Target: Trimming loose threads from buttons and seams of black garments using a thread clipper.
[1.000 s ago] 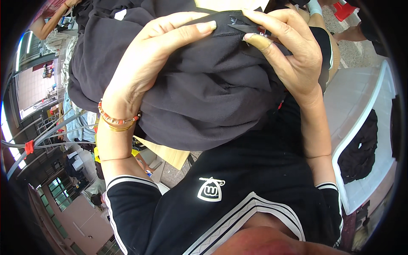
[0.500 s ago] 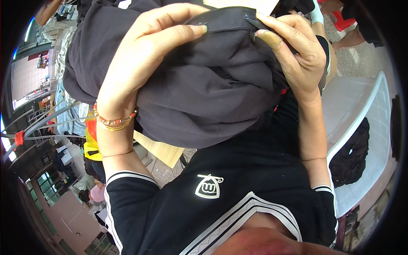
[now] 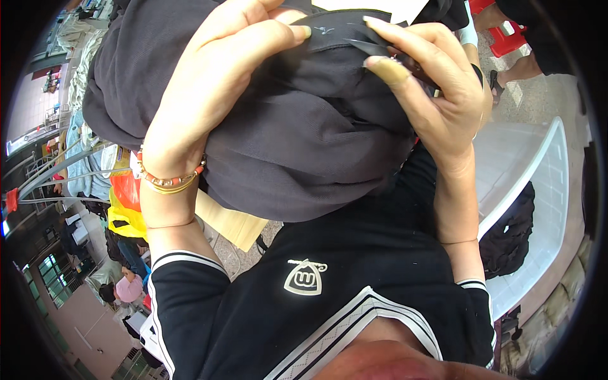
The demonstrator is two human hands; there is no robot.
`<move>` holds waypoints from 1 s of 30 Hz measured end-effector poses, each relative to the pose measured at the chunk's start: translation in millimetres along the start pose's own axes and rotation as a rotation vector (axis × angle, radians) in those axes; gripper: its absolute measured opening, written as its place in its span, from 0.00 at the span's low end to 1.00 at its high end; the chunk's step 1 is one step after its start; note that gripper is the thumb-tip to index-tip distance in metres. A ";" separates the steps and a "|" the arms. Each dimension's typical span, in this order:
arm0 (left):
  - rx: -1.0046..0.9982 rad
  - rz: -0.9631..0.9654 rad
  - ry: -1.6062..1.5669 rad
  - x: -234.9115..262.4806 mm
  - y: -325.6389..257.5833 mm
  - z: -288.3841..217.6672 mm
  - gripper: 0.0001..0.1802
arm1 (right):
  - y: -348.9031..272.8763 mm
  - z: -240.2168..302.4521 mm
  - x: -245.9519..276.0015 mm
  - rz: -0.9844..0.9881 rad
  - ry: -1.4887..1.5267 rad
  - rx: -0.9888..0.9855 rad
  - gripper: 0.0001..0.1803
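A large dark grey garment lies bunched in front of me. My left hand pinches its sewn band at the top, thumb in front and fingers behind. A small tuft of white thread shows on the band beside that thumb. In my right hand is a pair of thread snips, their pointed blades toward the band. The snips' handle is mostly hidden in my fingers. A yellowish cover wraps my right thumb.
At my right stands a translucent plastic bin with dark cloth inside. Yellow and red bags lie on the left, near piled fabric. Another person is at far left, and someone's leg shows near a red stool.
My right hand has drawn slightly back from the band's edge, and the snips' blades show more clearly. The left hand still pinches the band. The whole view has shifted a little.
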State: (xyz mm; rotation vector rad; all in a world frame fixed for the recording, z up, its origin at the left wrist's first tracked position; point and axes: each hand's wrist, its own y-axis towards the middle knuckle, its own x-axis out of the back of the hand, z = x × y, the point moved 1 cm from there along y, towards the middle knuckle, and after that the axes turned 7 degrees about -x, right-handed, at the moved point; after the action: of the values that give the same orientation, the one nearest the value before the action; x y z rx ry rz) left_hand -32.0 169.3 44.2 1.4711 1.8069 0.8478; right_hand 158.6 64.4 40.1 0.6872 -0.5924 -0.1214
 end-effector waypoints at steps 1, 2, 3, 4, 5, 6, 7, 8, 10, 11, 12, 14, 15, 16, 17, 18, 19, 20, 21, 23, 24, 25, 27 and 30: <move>-0.004 0.000 -0.001 -1.7 1.0 -0.5 0.25 | 0.4 0.2 -3.1 0.020 0.045 -0.038 0.20; 0.009 -0.021 0.012 -5.0 2.3 -1.8 0.25 | 0.4 -0.7 -5.2 0.040 0.089 -0.075 0.20; 0.021 -0.041 0.026 -6.5 2.8 -2.2 0.25 | 0.7 -2.7 -6.5 0.026 0.091 -0.037 0.21; 0.018 -0.042 0.032 -6.0 2.5 -3.1 0.25 | 0.3 -2.8 -7.7 0.030 0.092 -0.031 0.21; 0.012 -0.010 0.072 -5.5 2.3 -3.0 0.25 | -0.5 -3.3 -8.2 0.021 0.088 -0.032 0.21; 0.006 0.023 0.112 -5.0 1.9 -2.8 0.25 | -0.6 -3.6 -8.7 0.012 0.083 -0.034 0.21; 0.001 0.056 0.148 -4.8 1.4 -2.9 0.25 | -0.4 -3.6 -9.3 0.013 0.083 -0.030 0.21; -0.001 0.056 0.151 -4.5 0.5 -3.9 0.25 | -0.1 -3.5 -9.9 0.016 0.076 -0.027 0.21; 0.008 0.072 0.158 -4.2 -1.2 -5.9 0.25 | 0.9 -1.9 -10.5 0.022 0.070 -0.019 0.21; 0.005 0.071 0.162 -4.2 -1.5 -6.8 0.25 | 1.1 0.2 -10.3 0.021 0.055 -0.018 0.21; 0.005 0.074 0.156 -4.3 -1.6 -7.5 0.25 | 1.6 1.7 -10.2 0.020 0.041 -0.016 0.21; 0.008 0.074 0.146 -23.7 10.0 -20.8 0.26 | 1.9 2.4 -8.2 0.020 0.026 -0.005 0.21; 0.448 -0.356 0.218 -52.0 30.4 -37.4 0.26 | 0.6 0.5 -5.3 0.012 -0.003 -0.001 0.20; 0.888 -0.791 0.292 -67.2 36.5 -49.1 0.26 | 0.3 0.3 -4.9 0.013 -0.007 -0.002 0.20; 0.885 -0.794 0.293 -67.4 35.4 -50.6 0.26 | 0.6 0.5 -5.1 0.012 0.003 0.002 0.20; 0.885 -0.790 0.280 -67.4 34.5 -51.1 0.26 | 0.7 0.5 -5.1 0.010 0.011 0.005 0.21; 0.887 -0.786 0.269 -67.3 33.7 -51.1 0.26 | 0.7 0.2 -6.1 0.011 0.014 0.006 0.21; 0.885 -0.790 0.273 -50.3 22.4 -38.9 0.26 | 0.7 1.0 -8.2 0.024 0.034 -0.014 0.21; 0.447 -0.381 0.210 -22.6 7.7 -20.1 0.26 | 1.5 3.9 -10.7 0.037 0.062 -0.030 0.20; 0.012 0.038 0.115 -6.9 -0.2 -5.4 0.26 | 0.1 2.4 -10.7 0.037 0.071 -0.055 0.20; 0.001 0.037 0.112 -6.1 0.4 -3.0 0.26 | -0.6 1.4 -10.0 0.038 0.084 -0.076 0.20; -0.009 0.034 0.114 -6.2 0.4 -2.6 0.26 | -0.7 1.2 -10.0 0.036 0.084 -0.079 0.20; -0.017 0.035 0.093 -5.1 -0.7 -0.9 0.27 | -0.1 0.7 -10.3 0.043 0.128 -0.040 0.20; -0.023 0.043 0.077 -5.5 0.4 -0.3 0.27 | -0.7 -0.8 -8.1 0.062 0.119 -0.019 0.20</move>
State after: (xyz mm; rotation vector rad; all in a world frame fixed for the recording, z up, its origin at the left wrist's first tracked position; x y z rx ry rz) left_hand -31.1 164.0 45.2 1.4859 1.8209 0.9551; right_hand 152.4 66.8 35.3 0.6525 -0.4973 -0.0279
